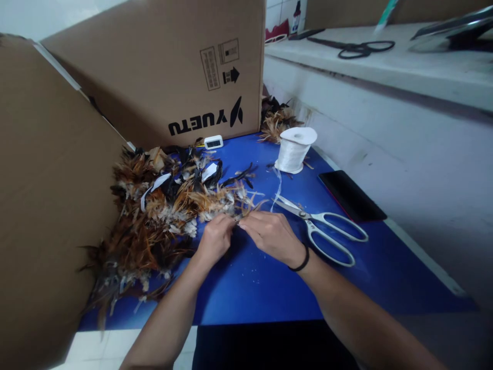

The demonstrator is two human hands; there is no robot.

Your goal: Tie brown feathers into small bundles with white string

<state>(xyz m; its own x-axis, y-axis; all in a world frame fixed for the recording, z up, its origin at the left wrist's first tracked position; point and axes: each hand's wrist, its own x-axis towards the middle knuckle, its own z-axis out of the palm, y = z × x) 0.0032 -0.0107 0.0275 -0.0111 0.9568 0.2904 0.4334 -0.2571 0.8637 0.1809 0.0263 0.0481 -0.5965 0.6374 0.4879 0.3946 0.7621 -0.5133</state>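
My left hand (pixel 216 237) and my right hand (pixel 271 234) meet over the blue table, their fingers pinched together. Between and just above the fingertips are small brown feathers (pixel 252 206), which both hands seem to grip; the quill ends are hidden. To the left spreads a heap of brown, black and white feathers (pixel 154 241), reaching up to my left hand. Large scissors with white handles (pixel 327 231) lie partly opened right of my right hand. Behind them stands a spool of white ribbon (pixel 295 151), with a loose strand trailing toward the scissor blades.
Cardboard boxes (pixel 154 67) wall off the back and left of the blue table (pixel 254 288). A black phone (pixel 352 195) lies by the right edge. Near the back box rests a small white device (pixel 213 142). Black scissors (pixel 358 49) lie on the white ledge (pixel 423 72).
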